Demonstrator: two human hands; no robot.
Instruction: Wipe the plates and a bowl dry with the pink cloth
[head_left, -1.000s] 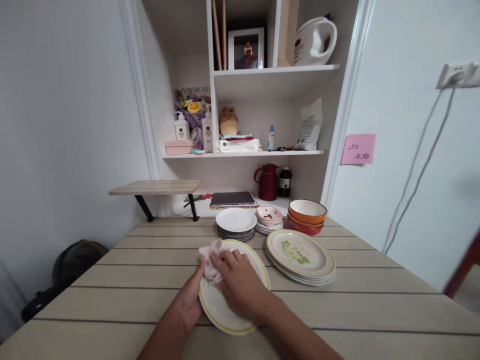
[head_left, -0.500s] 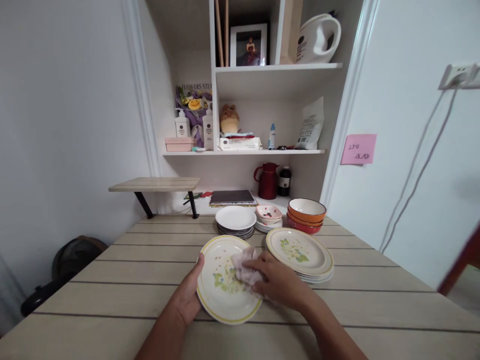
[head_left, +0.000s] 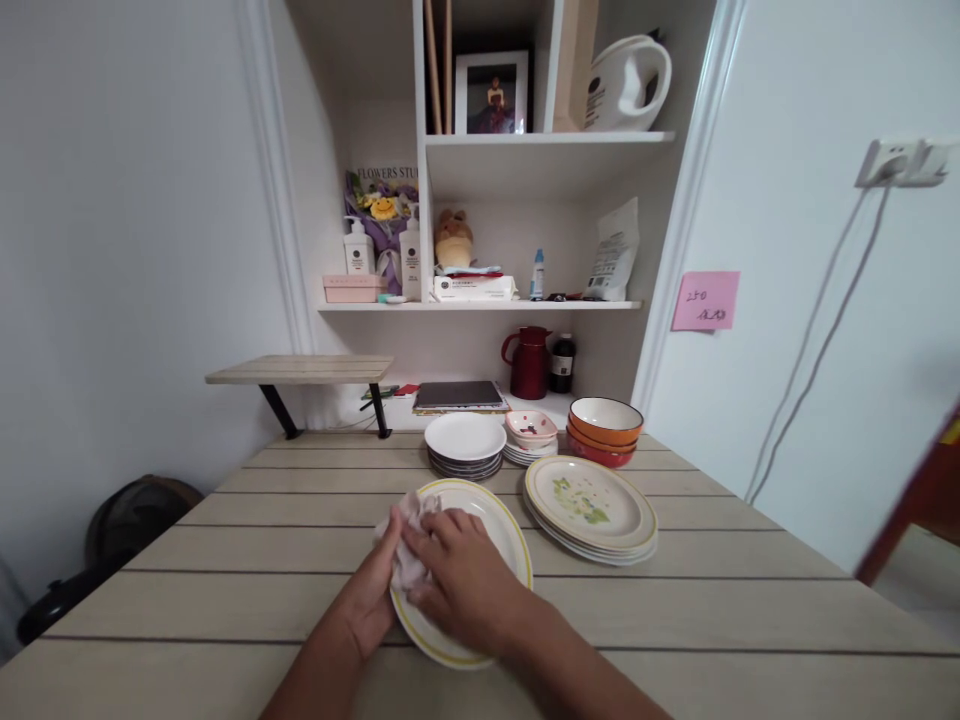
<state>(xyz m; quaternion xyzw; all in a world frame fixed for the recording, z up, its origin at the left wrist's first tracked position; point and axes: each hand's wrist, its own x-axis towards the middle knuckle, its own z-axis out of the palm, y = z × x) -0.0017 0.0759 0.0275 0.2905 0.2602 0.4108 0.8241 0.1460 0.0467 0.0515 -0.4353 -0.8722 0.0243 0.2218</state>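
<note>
Now a pink cloth (head_left: 409,545) is pressed onto the yellow-rimmed plate (head_left: 504,540) by the right hand (head_left: 457,580), fingers flat and close together. The plate, on the wooden table (head_left: 225,590), is gripped at its left rim by the left hand (head_left: 371,605).

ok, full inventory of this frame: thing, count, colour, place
yellow-rimmed plate: 1, cream, near table edge, under both hands
cloth: 1, pale pink, on that plate's left part
floral plate stack: 1 stack, cream with green print, right of it
white plate stack: 1 stack, white over grey, behind
small dish stack: 1 stack, pink and white, centre back
bowl stack: 1 stack, orange over red, back right
table: 1, pale wood slats
jug: 1, red, lowest shelf
sticky note: 1, pink, right wall
left hand: holds plate's left rim
right hand: presses cloth on plate
</note>
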